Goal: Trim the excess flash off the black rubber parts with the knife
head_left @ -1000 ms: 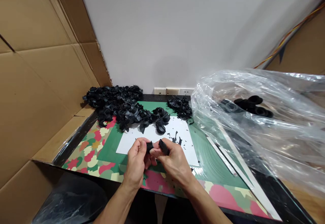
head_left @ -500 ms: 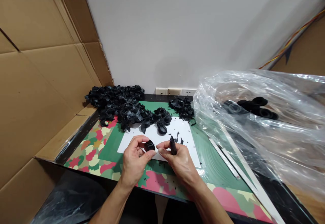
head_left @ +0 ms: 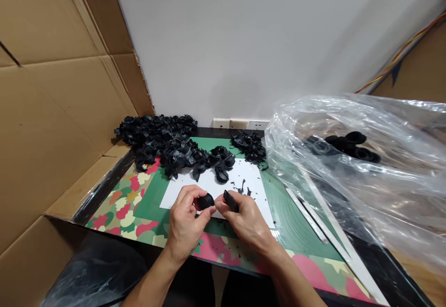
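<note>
My left hand (head_left: 184, 225) pinches a small black ribbed rubber part (head_left: 205, 201) between thumb and fingers, just above the near edge of a white sheet (head_left: 251, 184). My right hand (head_left: 247, 223) is closed round a short black tool (head_left: 230, 201), its tip close to the rubber part. Both hands hover over the green mat (head_left: 282, 209). A large heap of black ribbed parts (head_left: 163, 144) lies behind the white sheet, and a smaller pile of black scraps (head_left: 251, 146) sits to its right.
A clear plastic bag (head_left: 365, 177) holding several black parts (head_left: 348, 144) fills the right side. Cardboard walls (head_left: 52, 112) stand at the left. A camouflage-patterned cover (head_left: 118, 205) lies under the mat. Wall sockets (head_left: 240, 124) sit at the back. A dark plastic bag (head_left: 101, 274) hangs below the table's front edge.
My hands have drawn a little apart and then come together again, turning the rubber part. The black tool has tipped from upright to slanting toward the part.
</note>
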A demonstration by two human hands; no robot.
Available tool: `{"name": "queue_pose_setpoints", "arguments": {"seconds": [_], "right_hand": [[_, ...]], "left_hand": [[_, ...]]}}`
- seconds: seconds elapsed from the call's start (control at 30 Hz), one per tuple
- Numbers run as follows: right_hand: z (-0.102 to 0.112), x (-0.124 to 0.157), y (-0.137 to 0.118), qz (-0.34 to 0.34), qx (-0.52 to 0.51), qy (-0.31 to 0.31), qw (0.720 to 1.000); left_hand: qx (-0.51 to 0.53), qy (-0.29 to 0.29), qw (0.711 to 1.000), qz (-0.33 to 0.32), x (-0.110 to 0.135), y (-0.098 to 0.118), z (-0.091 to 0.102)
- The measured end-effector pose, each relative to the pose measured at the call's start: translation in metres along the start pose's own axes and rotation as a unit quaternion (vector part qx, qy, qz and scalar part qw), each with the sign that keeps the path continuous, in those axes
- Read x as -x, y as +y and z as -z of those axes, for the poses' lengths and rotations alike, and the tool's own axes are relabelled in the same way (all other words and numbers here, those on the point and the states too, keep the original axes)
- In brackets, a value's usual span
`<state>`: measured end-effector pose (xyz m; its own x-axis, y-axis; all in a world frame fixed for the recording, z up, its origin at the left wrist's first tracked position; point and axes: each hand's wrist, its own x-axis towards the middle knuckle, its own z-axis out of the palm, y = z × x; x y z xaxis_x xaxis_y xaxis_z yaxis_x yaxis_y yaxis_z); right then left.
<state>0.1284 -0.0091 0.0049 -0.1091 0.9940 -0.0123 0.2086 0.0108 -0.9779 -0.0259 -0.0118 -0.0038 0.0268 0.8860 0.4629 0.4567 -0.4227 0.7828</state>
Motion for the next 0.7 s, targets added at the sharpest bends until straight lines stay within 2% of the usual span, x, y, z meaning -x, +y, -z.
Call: {"name": "queue_pose_setpoints", "arguments": {"seconds": [0.13, 0.23, 0.33, 0.43, 0.5, 0.57, 0.7], "right_hand": [[0.004, -0.002, -0.009, 0.046, 0.09, -0.01, 0.995], [0.003, -0.003, -0.011, 0.046, 0.131, -0.005, 0.99], [0.002, -0.005, -0.007, 0.034, 0.145, 0.013, 0.989], [0.005, -0.007, 0.001, 0.004, 0.146, 0.072, 0.987], [0.009, -0.008, 0.004, -0.009, 0.116, 0.11, 0.987], [0.014, -0.007, 0.005, -0.01, 0.061, 0.11, 0.992], [0.017, -0.004, 0.003, -0.038, -0.041, 0.065, 0.996]], "left_hand": [[-0.042, -0.006, 0.997, -0.057, -0.001, 0.003, 0.001], [-0.026, -0.003, 0.998, -0.053, -0.003, 0.007, 0.001], [0.06, -0.012, 0.998, 0.029, -0.005, 0.01, 0.002], [0.179, -0.017, 0.973, 0.142, -0.006, 0.01, 0.004], [0.225, -0.016, 0.956, 0.187, -0.007, 0.009, 0.005], [0.241, -0.024, 0.946, 0.216, -0.007, 0.007, 0.006], [0.244, -0.033, 0.936, 0.251, -0.008, 0.006, 0.006]]}}
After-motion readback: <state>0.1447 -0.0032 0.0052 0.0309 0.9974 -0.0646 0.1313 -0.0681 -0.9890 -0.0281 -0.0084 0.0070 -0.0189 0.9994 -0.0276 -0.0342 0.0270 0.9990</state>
